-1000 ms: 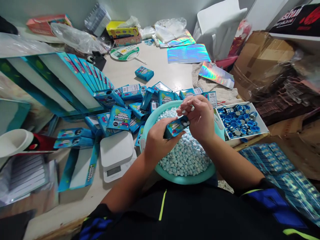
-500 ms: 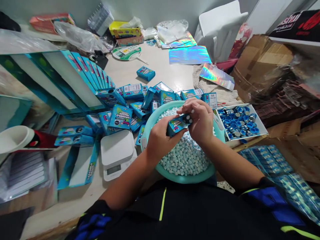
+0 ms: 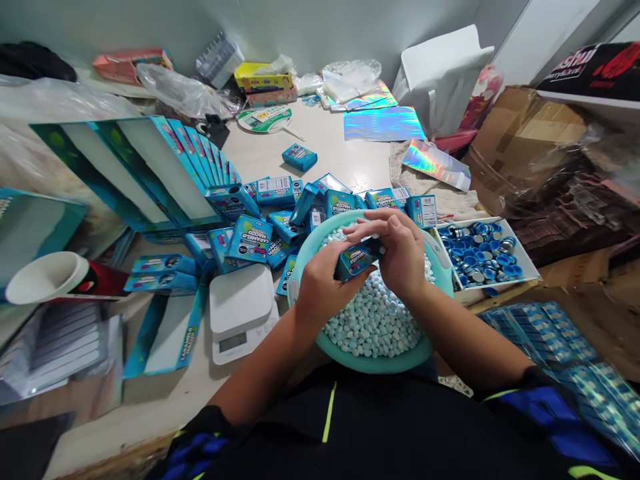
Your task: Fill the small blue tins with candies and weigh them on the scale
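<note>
With the clock face centred on the basin and twelve pointing away from the wearer, a round turquoise basin (image 3: 373, 365) sits closest to the body, heaped with pale blue candies (image 3: 373, 327). Above it, the left hand (image 3: 319, 277) grips a small blue box (image 3: 355, 260), thumb along the upper side and fingers below. The box lies at the two o'clock side of that palm, printed face up, its long axis running roughly from eight to two. Its dark two o'clock end points into the right hand (image 3: 404, 252), whose fingers arch over it in a loose, narrow cup. Those fingers cover the end, so I cannot tell whether they hold any candies.

At nine o'clock a white scale (image 3: 239, 298) rests on the table. Between two and three, a white tray (image 3: 531, 272) holds blue and silvery caps (image 3: 483, 253). Further off, piled blue boxes (image 3: 251, 238) spread from ten to one; beyond them, a lone blue carton (image 3: 300, 158) lies at eleven, and a shiny holographic sheet (image 3: 384, 124) at twelve.
</note>
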`<state>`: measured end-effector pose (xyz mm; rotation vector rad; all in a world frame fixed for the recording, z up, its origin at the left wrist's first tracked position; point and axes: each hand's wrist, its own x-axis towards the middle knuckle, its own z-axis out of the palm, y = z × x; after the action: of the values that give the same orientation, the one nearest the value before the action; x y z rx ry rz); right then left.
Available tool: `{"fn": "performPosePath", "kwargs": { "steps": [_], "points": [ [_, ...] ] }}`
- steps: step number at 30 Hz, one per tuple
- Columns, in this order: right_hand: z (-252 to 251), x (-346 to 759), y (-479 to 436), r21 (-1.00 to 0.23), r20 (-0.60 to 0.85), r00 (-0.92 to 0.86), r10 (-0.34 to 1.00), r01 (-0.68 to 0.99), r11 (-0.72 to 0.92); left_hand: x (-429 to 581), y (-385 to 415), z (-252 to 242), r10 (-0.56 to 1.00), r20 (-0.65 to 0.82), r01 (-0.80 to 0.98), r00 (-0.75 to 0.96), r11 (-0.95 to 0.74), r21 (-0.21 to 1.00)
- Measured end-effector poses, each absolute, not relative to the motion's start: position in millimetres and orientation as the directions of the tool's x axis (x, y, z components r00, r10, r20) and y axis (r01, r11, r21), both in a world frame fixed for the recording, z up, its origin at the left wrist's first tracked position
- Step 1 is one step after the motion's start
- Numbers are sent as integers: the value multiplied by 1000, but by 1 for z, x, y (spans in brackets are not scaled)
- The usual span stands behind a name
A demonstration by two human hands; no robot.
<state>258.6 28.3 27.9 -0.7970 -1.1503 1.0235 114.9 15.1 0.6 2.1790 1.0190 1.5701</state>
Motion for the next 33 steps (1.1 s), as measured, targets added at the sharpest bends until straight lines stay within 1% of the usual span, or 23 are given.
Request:
{"fn": "performPosePath", "kwargs": {
  "steps": [2, 5, 7, 12, 14, 16, 18, 21, 23, 25, 28, 30, 33],
  "points": [
    [28, 259, 28, -924, 332, 45, 942, -187, 335, 114, 17, -1, 685, 712, 375, 158, -708, 598],
    [28, 260, 28, -916, 375, -35, 926, -168, 364, 113, 18, -4, 732, 674, 384, 99, -653, 653],
    [30, 262, 27, -920, 383, -89, 920, -123, 371, 112, 18, -6, 759, 646, 385, 77, -621, 683],
    [33, 276, 29, -944, 299, -173, 939, 89, 317, 111, 14, -6, 765, 642, 371, 43, -609, 701],
    [33, 284, 31, -931, 259, -214, 942, 203, 303, 111, 13, -5, 768, 638, 373, 57, -609, 700],
    [32, 291, 34, -913, 240, -228, 944, 277, 299, 111, 13, -4, 766, 639, 373, 73, -615, 695],
    [29, 296, 37, -928, 206, -205, 957, 269, 257, 111, 14, -3, 763, 641, 372, 89, -622, 689],
    [25, 298, 41, -980, 120, -167, 979, 135, 143, 110, 15, -3, 767, 631, 373, 119, -624, 687],
    [23, 298, 44, -992, 94, -163, 982, 70, 106, 109, 15, -3, 777, 617, 368, 126, -615, 698],
    [23, 298, 46, -988, 116, -155, 981, 80, 129, 108, 16, -3, 795, 599, 366, 96, -588, 721],
    [27, 300, 46, -960, 212, -168, 963, 151, 237, 106, 18, -4, 816, 575, 380, 50, -548, 745],
    [30, 300, 44, -939, 269, -182, 946, 172, 299, 106, 18, -5, 819, 572, 385, 49, -544, 746],
    [32, 298, 41, -929, 308, -139, 941, 170, 330, 105, 19, -5, 815, 576, 377, 59, -552, 743]
  ]
}}
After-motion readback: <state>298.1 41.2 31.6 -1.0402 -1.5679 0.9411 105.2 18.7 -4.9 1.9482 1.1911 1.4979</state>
